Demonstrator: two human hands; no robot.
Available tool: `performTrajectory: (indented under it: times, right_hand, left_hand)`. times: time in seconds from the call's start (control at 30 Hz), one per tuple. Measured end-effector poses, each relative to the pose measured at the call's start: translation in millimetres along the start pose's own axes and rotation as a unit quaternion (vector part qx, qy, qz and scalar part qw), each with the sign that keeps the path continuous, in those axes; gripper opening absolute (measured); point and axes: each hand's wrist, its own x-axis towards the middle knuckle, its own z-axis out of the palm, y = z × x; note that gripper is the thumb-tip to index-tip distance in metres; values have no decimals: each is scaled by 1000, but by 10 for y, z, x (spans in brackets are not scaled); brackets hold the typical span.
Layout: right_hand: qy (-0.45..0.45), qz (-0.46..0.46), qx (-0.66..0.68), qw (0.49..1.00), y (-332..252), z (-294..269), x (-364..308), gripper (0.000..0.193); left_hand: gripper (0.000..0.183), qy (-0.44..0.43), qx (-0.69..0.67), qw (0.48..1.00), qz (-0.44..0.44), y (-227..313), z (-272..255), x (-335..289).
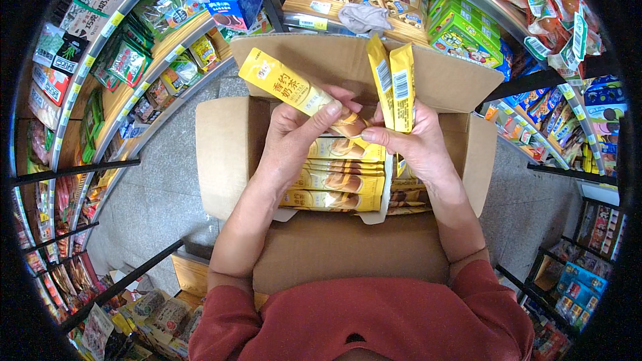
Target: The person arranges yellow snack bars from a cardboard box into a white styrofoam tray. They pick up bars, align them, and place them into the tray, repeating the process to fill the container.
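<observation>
Over an open cardboard box (pixel 214 160), both my hands hold long yellow milk tea sachets. My left hand (pixel 291 137) is closed on one sachet (pixel 284 83), its printed front facing up and its far end tilted to the left. Closed on two sachets (pixel 400 83) is my right hand (pixel 421 144); these stand nearly upright with barcodes showing. The lower ends of the held sachets come close together between my thumbs. Below, rows of the same sachets (pixel 334 180) lie in the box, with a white carton edge (pixel 386 194) beside them.
Curved-looking snack shelves (pixel 127 87) run along the left. Ahead, a grey cloth (pixel 364 19) lies on a shelf near green boxes (pixel 468 30). Bagged snacks (pixel 555 13) hang at the upper right. Grey floor (pixel 154 154) shows on both sides of the box.
</observation>
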Motion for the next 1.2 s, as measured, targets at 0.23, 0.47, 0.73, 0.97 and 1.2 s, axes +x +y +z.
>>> performTrajectory:
  times: [0.23,0.47,0.73,0.97,1.2]
  right_hand:
    - [6,-8,-3,1000,-54,14,-13,32]
    - [11,-29,5,1000,-38,1,-21,30]
    - [19,-24,7,1000,-100,8,-24,24]
    - [27,-37,20,999,-103,27,-21,22]
    - [39,-50,1,998,-49,-12,-17,23]
  left_hand:
    - [25,41,3,999,-4,9,11,-12]
    - [23,-2,23,1000,-22,-26,66,0]
    - [22,64,9,998,5,19,77,-22]
    - [22,56,16,998,-11,38,68,-18]
    - [24,61,13,998,-25,-14,65,-17]
